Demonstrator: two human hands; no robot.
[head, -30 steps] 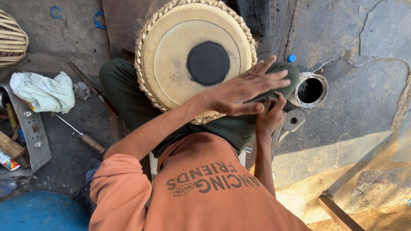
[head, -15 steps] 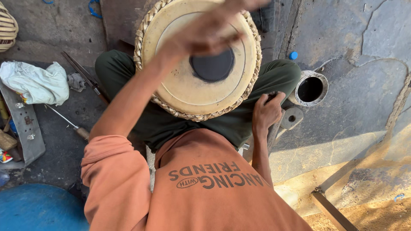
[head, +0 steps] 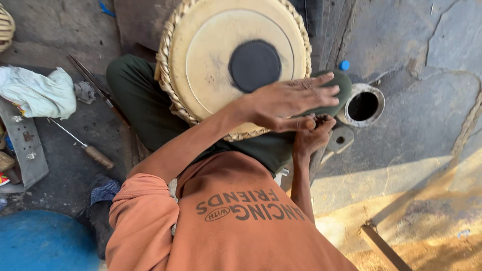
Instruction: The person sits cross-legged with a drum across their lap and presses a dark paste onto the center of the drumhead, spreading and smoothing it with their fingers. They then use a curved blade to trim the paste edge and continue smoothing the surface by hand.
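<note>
A round hand drum (head: pixel 211 65) with a cream skin, a black centre patch (head: pixel 254 65) and a braided rim lies on my lap, between my dark green trouser legs (head: pixel 135 100). My left hand (head: pixel 291 103) lies flat with its fingers spread over the drum's right edge. Just below it, my right hand (head: pixel 311 135) is curled against the rim at the lower right. What its fingers pinch is hidden under the left hand. My orange shirt (head: pixel 231 216) fills the bottom of the view.
On the stone floor to the left lie a white cloth (head: pixel 37 93), a wooden-handled screwdriver (head: pixel 85 145), a long metal tool (head: pixel 95 88) and a metal plate (head: pixel 22 145). A round pipe opening (head: pixel 364 105) sits to the right. A blue disc (head: pixel 40 241) is at the bottom left.
My left hand was lifted over the drum's far edge half a second ago and has come back down onto the right edge. The right hand has stayed at the rim.
</note>
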